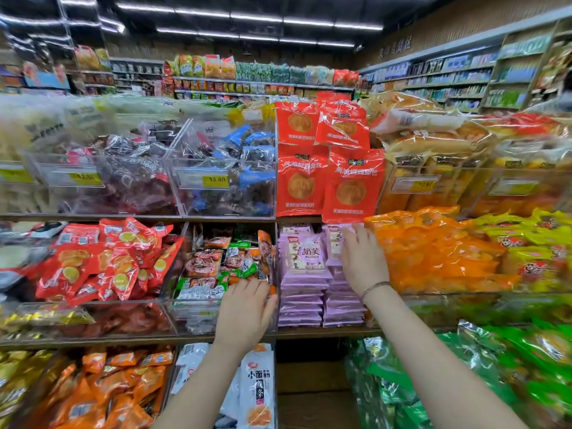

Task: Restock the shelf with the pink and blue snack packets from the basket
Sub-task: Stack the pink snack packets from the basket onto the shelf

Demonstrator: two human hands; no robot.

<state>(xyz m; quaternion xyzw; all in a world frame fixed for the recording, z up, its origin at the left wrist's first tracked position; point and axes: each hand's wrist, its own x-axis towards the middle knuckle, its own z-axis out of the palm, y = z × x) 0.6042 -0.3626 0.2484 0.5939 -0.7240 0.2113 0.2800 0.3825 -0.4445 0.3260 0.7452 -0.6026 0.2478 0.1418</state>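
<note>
Now we have both hands up at the middle shelf (pixel 325 332). Our right hand (pixel 362 261) is raised with its back to us, and its fingers (pixel 356 236) are stretched straight and released, lying flat against the top of the right-hand stack of pink packets (pixel 305 286). We cannot tell whether the thumb is tucked behind a packet. Those pink packets sit in two tall stacks side by side on the shelf, just left of these fingers and below them, with one packet standing upright and facing us at the top of the left stack. A thin bracelet (pixel 376 287) circles the right wrist.

Our left hand (pixel 247 308) is lower, its fingers (pixel 253 287) loose, slightly spread and grasping nothing. Their tips rest at the front of a clear bin (pixel 198 305) of mixed snacks, just beside the pink stacks.

Above the right fingers hang red packets (pixel 353 187), the lowest one touching the fingertips. To their right lie orange bags (pixel 433 252). Well above the left fingers, blue packets (pixel 247 140) fill an upper clear bin.
</note>
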